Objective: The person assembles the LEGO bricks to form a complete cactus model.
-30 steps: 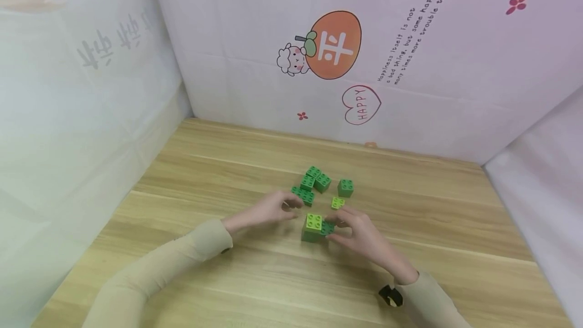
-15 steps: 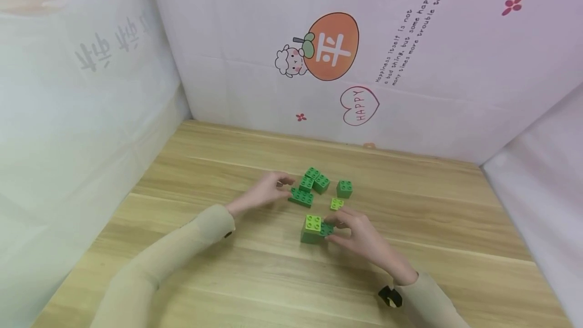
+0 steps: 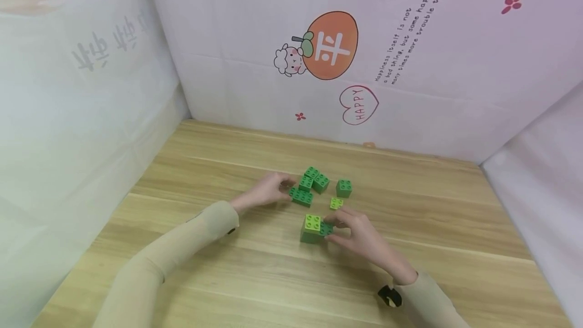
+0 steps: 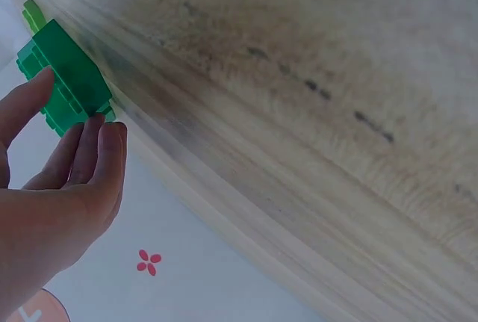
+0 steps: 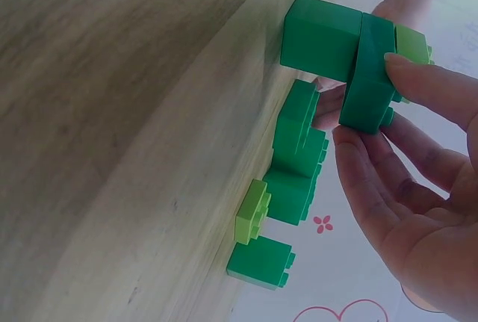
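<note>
Brick stack (image 3: 311, 230) between the hands (image 3: 360, 237)

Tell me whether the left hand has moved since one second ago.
Yes: in the head view, against the HAPPY heart print on the backdrop, the left hand has moved farther back, toward the backdrop, and slightly left.

The left hand (image 3: 267, 189) moved from the near side of the long green brick (image 3: 301, 197) to its left end, uncovering studs there.
</note>
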Tool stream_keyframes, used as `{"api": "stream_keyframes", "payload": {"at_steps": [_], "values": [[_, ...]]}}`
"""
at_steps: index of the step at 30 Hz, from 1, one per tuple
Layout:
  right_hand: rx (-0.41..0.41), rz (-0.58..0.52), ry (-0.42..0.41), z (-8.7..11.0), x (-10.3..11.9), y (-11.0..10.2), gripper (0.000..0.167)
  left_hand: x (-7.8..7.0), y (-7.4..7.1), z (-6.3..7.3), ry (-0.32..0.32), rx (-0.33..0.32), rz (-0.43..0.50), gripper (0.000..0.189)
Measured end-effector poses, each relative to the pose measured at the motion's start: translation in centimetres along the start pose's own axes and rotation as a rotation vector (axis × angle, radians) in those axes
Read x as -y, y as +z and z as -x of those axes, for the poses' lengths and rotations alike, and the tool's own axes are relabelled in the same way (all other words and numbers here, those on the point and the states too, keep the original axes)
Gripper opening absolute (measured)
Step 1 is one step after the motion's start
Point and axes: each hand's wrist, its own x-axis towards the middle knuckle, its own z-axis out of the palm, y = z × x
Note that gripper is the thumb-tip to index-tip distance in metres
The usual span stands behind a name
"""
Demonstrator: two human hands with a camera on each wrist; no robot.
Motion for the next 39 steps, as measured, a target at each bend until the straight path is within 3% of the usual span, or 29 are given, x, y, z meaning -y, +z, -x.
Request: {"api": "stream_keyframes", "payload": {"at_steps": [7,18,39], "values": [[-0.016,0.001,-0.009,0.0,-0.1,0.0,0.031,0.0,0.2,0.1,0.012,-0.007,-0.023,0.047],[-0.001,-0.007,-0.003,0.1,0.1,-0.2,0.030,-0.5,0.4,-0.2,-0.029,0.005,-0.052,0.047],[-0.010,0.000,-0.015,0.4,0.1,-0.2,0.030,-0.5,1.3,-0.4,0.037,-0.016,-0.128,0.038]]}}
